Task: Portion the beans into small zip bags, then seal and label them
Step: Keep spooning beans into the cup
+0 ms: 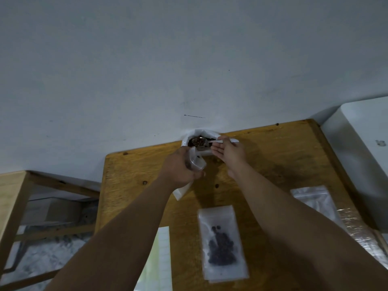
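Now right hand holds spoon (left hand grips bag).

Dim, flat, bluish light leaves soft shadows under the forearms, with overall softness and wide-angle bending at the edges.

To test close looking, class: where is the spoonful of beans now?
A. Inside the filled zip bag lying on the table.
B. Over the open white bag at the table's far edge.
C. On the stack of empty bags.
B: the spoon, held by the right hand, sits over the white bag.
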